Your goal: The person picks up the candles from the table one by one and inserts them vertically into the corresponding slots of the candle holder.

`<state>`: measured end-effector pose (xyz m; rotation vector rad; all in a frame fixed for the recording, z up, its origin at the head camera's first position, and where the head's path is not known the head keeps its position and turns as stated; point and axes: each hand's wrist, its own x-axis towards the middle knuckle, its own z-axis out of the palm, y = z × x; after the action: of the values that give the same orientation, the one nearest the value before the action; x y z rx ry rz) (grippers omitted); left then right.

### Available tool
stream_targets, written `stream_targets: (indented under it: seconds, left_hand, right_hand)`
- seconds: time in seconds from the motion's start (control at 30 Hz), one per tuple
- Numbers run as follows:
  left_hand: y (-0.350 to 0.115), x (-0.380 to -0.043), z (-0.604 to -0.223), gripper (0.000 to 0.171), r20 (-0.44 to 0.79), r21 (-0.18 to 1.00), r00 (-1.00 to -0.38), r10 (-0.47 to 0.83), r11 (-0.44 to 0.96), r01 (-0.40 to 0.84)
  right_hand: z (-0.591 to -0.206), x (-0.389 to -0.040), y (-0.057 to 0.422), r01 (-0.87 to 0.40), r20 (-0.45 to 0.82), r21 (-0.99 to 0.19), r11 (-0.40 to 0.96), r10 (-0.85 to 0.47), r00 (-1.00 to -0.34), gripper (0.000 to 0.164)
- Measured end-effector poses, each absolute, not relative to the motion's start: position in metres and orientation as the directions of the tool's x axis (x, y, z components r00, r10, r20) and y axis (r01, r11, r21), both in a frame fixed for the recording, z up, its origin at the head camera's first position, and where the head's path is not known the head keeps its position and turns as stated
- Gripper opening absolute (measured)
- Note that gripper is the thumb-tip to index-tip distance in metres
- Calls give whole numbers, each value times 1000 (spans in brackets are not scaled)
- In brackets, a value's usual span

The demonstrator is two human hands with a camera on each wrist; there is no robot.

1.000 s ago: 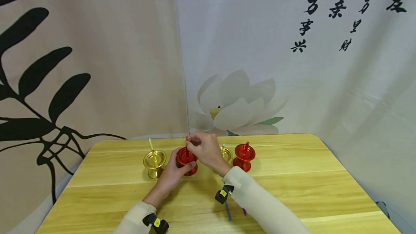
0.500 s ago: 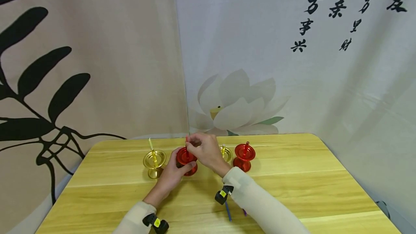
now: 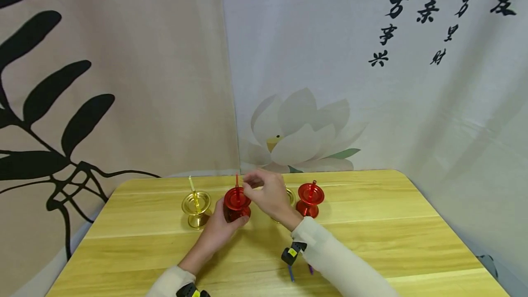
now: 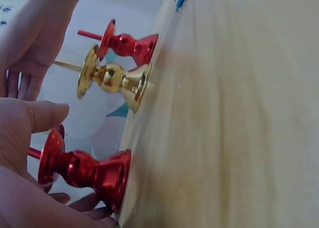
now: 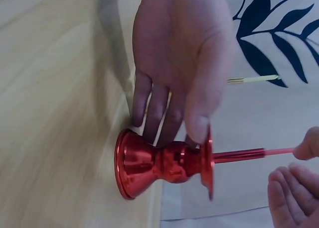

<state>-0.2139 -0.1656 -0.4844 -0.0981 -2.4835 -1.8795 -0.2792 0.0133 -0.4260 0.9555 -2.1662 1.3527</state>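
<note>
A: Pale curtain (image 3: 165,81) filling the background, wooden bench (image 3: 396,223) below it, and all the action up towards the far edge. What's new?

B: The right hand (image 3: 270,194)! It's come away to the right in the last half second, fingers loosely bent, nothing between them.

A: And the left hand (image 3: 218,228)?

B: Grasping the left red holder (image 5: 172,161), thumb on one side, fingers round the other. The holder looks upright, base apparently on the bench.

A: Run along the row!

B: Gold holder (image 3: 197,207) at the left end, then the gripped one, then a second gold holder (image 4: 114,77), partly hidden in the head view, and the right red holder (image 3: 310,196).

A: Smaller still: the red candle (image 5: 279,151)!

B: Standing in its holder's tube (image 5: 239,156), upper length now in plain sight. A fingertip overlaps it in the right-wrist view, but the head view shows a gap.

A: Meaning?

B: My call: it's supporting itself, so this one looks placed. How firmly, we cannot tell.

A: And nearer us, a blue stick (image 3: 291,274) and a purple stick (image 3: 310,269) on the bench.
</note>
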Motion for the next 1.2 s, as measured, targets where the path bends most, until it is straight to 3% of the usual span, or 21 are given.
stream_targets:
  seconds: [0.43,0.6,0.83,1.2]
  left_hand:
    - [-161,-180,-476,84,-17,939,-997,72,343,9]
    - [-150,-175,-473,78,-12,943,-985,173,330,47]
    - [-127,-188,-475,84,58,950,-957,283,280,141]
    - [-92,-229,-483,103,65,947,-970,236,292,134]
  right_hand:
    - [-426,-228,89,-687,560,-630,362,-402,-725,9]
    - [-439,-213,115,-628,469,-664,407,-427,-773,14]
    - [-461,-196,136,-557,315,-678,480,-495,-810,16]
    - [-478,-176,139,-588,207,-537,605,-581,-787,39]
